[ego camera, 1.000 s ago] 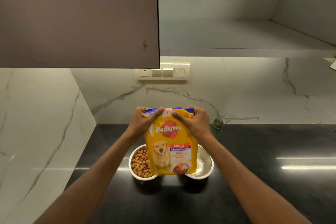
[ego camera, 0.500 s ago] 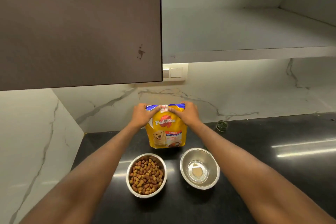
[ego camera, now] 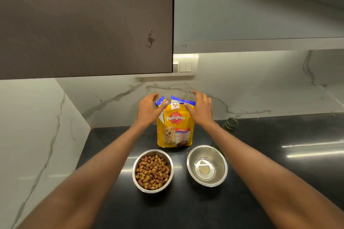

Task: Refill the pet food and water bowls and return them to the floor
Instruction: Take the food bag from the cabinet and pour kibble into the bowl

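Observation:
A yellow dog food bag (ego camera: 175,130) stands upright on the black counter (ego camera: 279,154) near the marble back wall, its torn blue top open. My left hand (ego camera: 149,109) and right hand (ego camera: 202,109) flank the bag's top with fingers spread; only the thumbs touch its upper corners. In front of the bag sit two steel bowls. The left bowl (ego camera: 153,188) is full of brown kibble. The right bowl (ego camera: 219,156) shows a shiny bottom, and I cannot tell whether it holds water.
A small glass jar (ego camera: 231,122) stands behind my right forearm by the wall. A dark cabinet door (ego camera: 83,24) hangs overhead at left, an open shelf (ego camera: 260,44) at right. A marble wall (ego camera: 37,135) bounds the counter's left side.
The bag was carried from in front of the bowls to the back of the counter and set down. Both hands have loosened from a grip on its top to spread fingers.

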Available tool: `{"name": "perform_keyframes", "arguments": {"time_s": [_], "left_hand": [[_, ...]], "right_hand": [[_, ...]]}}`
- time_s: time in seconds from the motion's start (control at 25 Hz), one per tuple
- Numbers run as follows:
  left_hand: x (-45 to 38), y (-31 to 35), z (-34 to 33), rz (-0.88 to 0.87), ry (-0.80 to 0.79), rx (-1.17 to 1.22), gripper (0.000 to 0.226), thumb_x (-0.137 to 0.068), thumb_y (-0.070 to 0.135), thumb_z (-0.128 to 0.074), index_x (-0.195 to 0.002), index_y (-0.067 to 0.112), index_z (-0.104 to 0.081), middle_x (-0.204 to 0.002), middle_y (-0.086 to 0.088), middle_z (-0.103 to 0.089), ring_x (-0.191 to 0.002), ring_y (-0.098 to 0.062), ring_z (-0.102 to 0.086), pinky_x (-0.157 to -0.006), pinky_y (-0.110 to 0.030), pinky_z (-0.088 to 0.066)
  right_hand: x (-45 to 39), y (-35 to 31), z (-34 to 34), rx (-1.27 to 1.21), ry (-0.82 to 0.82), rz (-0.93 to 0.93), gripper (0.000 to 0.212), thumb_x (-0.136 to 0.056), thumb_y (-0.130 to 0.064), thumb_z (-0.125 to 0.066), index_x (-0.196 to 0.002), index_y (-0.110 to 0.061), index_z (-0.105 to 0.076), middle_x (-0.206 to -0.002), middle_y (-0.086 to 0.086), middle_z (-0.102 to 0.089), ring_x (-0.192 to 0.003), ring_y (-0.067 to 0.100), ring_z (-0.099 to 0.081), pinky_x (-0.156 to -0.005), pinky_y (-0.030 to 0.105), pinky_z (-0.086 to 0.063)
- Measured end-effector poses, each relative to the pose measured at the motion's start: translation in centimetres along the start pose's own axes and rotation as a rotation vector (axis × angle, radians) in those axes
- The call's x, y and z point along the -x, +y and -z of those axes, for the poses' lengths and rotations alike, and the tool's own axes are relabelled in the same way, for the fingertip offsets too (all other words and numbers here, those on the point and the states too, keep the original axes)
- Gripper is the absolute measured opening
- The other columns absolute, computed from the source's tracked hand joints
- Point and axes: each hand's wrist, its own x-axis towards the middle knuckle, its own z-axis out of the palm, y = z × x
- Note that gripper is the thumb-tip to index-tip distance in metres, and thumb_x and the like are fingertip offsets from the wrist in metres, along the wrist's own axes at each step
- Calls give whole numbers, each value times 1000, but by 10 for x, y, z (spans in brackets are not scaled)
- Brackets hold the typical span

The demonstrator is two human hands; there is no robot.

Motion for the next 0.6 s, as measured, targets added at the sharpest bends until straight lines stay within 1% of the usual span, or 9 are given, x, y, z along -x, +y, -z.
{"name": "perform_keyframes", "arguments": {"time_s": [0.04,0.12,0.2,0.24,0.32,0.4,0.52,0.6], "left_hand": [[9,6,4,-33,9,-42,67,-97,45,-74,-150,7,-56,-149,-12,-63,-137,-26,-60,-115,-42,-52],[32,19,12,-106,54,-147,67,-100,39,-71,-155,7,-49,-156,-13,-56,-145,-27,-53,-117,-41,-48],[66,31,19,-189,104,-249,66,-101,34,-71,-156,7,-47,-157,-14,-53,-145,-28,-52,-118,-42,-49],[83,37,23,-228,115,-302,67,-101,33,-70,-157,6,-45,-159,-15,-52,-147,-29,-50,-120,-43,-47],[123,51,28,-284,131,-404,72,-102,35,-67,-160,5,-40,-165,-16,-45,-155,-31,-42,-127,-43,-38],[168,69,33,-308,179,-477,74,-103,39,-63,-163,4,-36,-169,-17,-39,-160,-31,-35,-131,-43,-33],[239,99,43,-318,262,-521,75,-103,41,-64,-162,3,-37,-169,-18,-39,-158,-32,-37,-128,-45,-37],[275,117,49,-359,298,-545,75,-102,42,-64,-160,2,-39,-167,-18,-41,-155,-32,-41,-126,-45,-40]], "right_hand": [[10,-1,5,31,53,22,63,-101,-42,-72,-155,-18,-51,-154,12,-55,-144,32,-47,-114,47,-47],[33,-5,17,72,108,65,55,-102,-43,-69,-150,-19,-55,-149,11,-59,-140,32,-48,-111,46,-47],[65,-6,31,108,111,119,52,-102,-44,-68,-146,-18,-58,-146,9,-60,-137,32,-49,-108,46,-45],[81,-6,38,132,108,154,51,-101,-44,-68,-144,-18,-58,-145,8,-60,-135,32,-49,-106,46,-45],[116,-1,53,192,96,223,53,-101,-47,-67,-143,-18,-57,-145,8,-59,-134,31,-49,-105,45,-44],[154,6,71,248,99,286,56,-101,-50,-64,-145,-17,-55,-147,8,-57,-136,31,-49,-106,45,-43],[218,12,105,263,136,339,56,-101,-50,-63,-147,-19,-55,-150,8,-55,-139,32,-48,-109,47,-43],[254,13,125,270,169,376,56,-101,-51,-63,-147,-20,-55,-152,8,-54,-141,32,-47,-111,46,-40]]}}
